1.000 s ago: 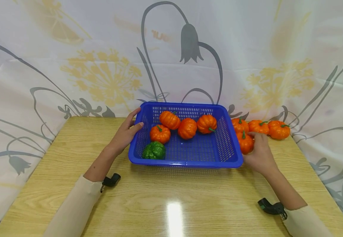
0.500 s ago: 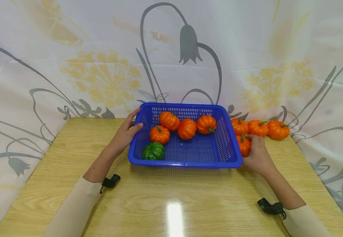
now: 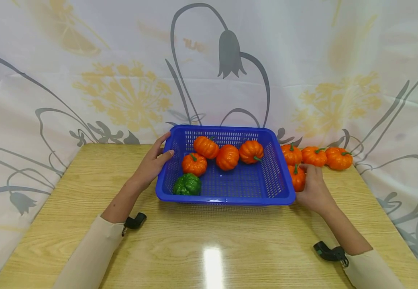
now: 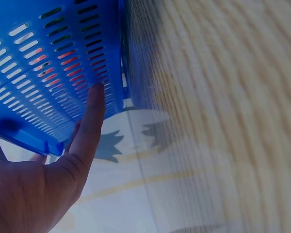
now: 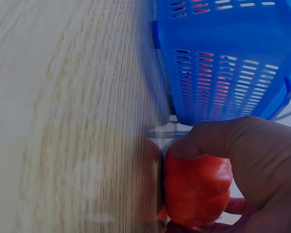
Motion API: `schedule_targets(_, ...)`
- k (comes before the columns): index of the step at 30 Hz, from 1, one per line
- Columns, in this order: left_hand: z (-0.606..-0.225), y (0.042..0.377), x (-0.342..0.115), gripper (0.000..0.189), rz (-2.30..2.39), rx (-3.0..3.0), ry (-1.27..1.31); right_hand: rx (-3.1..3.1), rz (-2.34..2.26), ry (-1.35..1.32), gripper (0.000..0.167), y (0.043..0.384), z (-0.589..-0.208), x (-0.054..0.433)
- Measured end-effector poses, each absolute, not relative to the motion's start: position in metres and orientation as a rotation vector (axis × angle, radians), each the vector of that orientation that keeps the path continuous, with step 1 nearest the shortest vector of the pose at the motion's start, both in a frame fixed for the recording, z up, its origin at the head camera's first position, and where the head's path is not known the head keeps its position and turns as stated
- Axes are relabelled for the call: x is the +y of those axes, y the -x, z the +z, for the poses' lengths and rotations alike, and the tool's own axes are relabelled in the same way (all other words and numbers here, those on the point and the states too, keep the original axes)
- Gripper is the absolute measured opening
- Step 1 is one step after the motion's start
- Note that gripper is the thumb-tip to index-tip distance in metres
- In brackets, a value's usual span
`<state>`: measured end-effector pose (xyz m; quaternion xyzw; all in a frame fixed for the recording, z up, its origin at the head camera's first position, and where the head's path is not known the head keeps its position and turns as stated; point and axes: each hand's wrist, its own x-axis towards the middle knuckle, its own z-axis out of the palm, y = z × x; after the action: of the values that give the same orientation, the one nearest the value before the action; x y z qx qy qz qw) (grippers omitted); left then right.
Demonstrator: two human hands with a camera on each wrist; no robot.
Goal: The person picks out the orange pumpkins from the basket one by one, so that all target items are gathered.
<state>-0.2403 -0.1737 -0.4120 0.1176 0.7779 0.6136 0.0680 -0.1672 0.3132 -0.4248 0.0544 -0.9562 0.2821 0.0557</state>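
My left hand [image 3: 150, 166] holds the left rim of a blue plastic basket [image 3: 227, 200], thumb over the edge. In the left wrist view, one finger [image 4: 89, 121] lies along the slotted outer wall. Just outside the basket's right side, my right hand [image 3: 315, 190] grips a small orange pumpkin [image 3: 297, 179] with a green stem. The right wrist view has the thumb on this pumpkin [image 5: 196, 189], with other fingers partly hidden beyond it. Inside the basket lie several orange pumpkins [image 3: 227, 157] and, at the near left corner, a dark green one [image 3: 188, 184].
Behind the right hand, three more orange pumpkins [image 3: 314, 155] stand in a row along the table's back edge. The wooden table [image 3: 180, 245] ends against a patterned cloth [image 3: 129, 48]. Each wrist wears a black camera mount [image 3: 329, 253].
My right hand and its pumpkin have shifted slightly left, closer to the basket, and then stayed there. The left hand and the basket look the same.
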Motion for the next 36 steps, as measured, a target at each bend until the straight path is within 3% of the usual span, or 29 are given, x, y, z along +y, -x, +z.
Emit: schedule_targets(36, -0.41, 0.238, -0.173, 0.066, 1.833, 2.342, -0.344, -3.027, 0.816, -0.123, 0.091, 0.165, -0.411, 0.317)
